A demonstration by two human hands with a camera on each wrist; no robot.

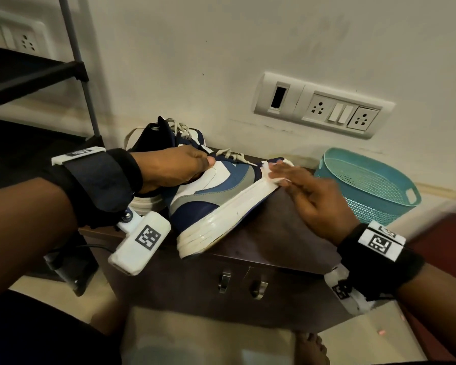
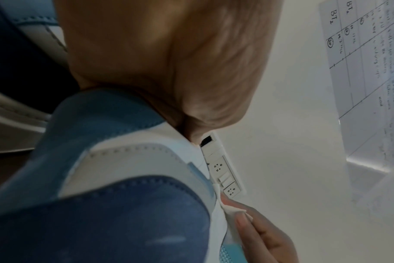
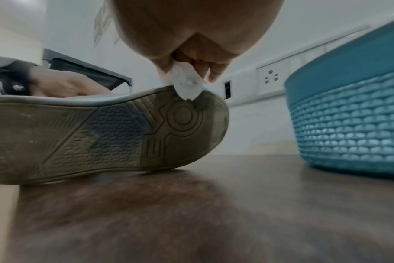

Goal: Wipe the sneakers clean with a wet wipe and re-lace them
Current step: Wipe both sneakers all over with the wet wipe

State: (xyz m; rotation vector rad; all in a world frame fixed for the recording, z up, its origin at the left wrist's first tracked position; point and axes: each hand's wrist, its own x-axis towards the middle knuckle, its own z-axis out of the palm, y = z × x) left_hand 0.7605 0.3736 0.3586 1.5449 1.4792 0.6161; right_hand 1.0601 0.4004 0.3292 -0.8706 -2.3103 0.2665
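1. Head view. Dark wooden cabinet top (image 1: 287,219) against a pale wall with a switch panel (image 1: 324,106). Sneaker (image 1: 216,191), blue, grey and white, tipped on its side on the cabinet top, sole toward the right hand. Left hand (image 1: 174,169) grips the sneaker at the collar, thumb on the white side panel, fingers curled over the top by the laces (image 1: 229,155). Right hand (image 1: 308,196) presses a white wipe (image 1: 270,171) against the toe end, fingers mostly extended over it. Second sneaker (image 1: 153,138) stands just behind the left hand. Teal basket (image 1: 371,185) sits just beyond the right hand. Black shoe rack (image 1: 32,72) stands behind the left wrist.

2. Left wrist view. Left hand's palm (image 2: 169,62) lies on the sneaker's upper (image 2: 115,178); its fingers are hidden. Wipe (image 2: 234,211), pinned under the right hand's fingertips (image 2: 257,229), touches the sneaker's far edge. Sheet of paper with handwriting (image 2: 367,80) hangs on the wall.

3. Right wrist view. Wipe (image 3: 187,85) pinched between thumb and curled fingers (image 3: 214,73), touching the sole's rim at the toe. Tread (image 3: 97,135) faces the camera. Basket wall (image 3: 349,113) close beside the grip.
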